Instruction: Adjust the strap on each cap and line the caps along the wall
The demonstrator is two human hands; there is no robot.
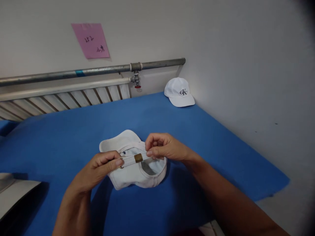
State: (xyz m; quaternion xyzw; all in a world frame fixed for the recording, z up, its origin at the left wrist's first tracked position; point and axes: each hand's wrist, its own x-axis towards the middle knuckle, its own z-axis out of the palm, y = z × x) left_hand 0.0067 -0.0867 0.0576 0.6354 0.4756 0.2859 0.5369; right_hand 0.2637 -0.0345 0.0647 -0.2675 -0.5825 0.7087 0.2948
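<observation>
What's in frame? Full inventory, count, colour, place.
cap in hands: 1, white, centre of the blue table, back strap up
buckle: 1, brass, on the strap between both hands
second cap: 1, white with dark logo, far table corner by the wall
table: 1, blue cover
paper note: 1, pink, on the wall
pipe: 1, grey, along the wall, red valve
radiator: 1, white, behind the table
left hand: pinches the strap left of the buckle
right hand: pinches the strap right of it

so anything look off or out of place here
Nothing stands out. Both hands, left hand and right hand, pinch the back strap of a white cap either side of its brass buckle. A second cap sits upright in the corner.
</observation>
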